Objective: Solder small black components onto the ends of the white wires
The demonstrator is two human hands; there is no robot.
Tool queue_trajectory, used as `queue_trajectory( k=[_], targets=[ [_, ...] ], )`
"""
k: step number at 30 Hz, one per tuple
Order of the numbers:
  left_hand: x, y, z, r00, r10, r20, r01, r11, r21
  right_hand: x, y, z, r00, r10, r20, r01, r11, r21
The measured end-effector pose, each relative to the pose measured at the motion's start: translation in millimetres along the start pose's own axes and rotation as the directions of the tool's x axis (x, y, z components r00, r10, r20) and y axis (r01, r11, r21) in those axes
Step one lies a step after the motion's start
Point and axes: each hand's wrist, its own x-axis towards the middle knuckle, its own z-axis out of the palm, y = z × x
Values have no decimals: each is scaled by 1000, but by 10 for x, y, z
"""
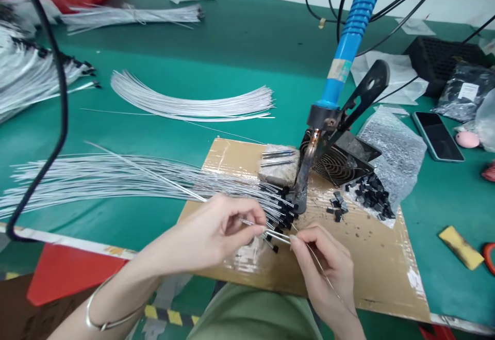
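My left hand pinches a couple of thin white wires, whose long tails run back to the left. My right hand closes its thumb and forefinger on the wires' front ends. A fine silvery wire, which looks like solder, passes through the right hand and trails over the wrist. Just beyond my hands lies a spread of white wires with small black connectors at their right ends. All this is above a brown cardboard sheet. Exactly how the wire ends sit between my fingertips is hidden.
A blue flexible tube on a dark metal stand rises behind my hands. Loose black pieces lie on a plastic bag at right, near a phone and a yellow sponge. A bundle of white wires lies farther back.
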Motion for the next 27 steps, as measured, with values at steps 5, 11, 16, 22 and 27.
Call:
queue_trajectory(
  k=[5, 11, 16, 22, 27],
  targets=[
    [6, 86, 338, 978, 175, -117, -158, 977, 143, 4, 87, -34, 997, -76, 9, 76, 996, -50],
    [191, 125, 394, 998, 20, -58, -32, 976, -214, -43, 131, -12, 991, 90, -95, -86, 995, 40],
    [281, 176, 331, 981, -52, -185, -20, 931, -365, 32, 168, -122, 932, 294, -213, -143, 835, 531],
    [286, 194, 330, 975, -33, -219, -53, 925, -377, 37, 184, -64, 943, 320, -88, -222, 804, 552],
    [288, 206, 350, 973, -25, -228, -71, 913, -402, 26, 113, 125, 943, 322, -84, -234, 823, 518]
  ],
)
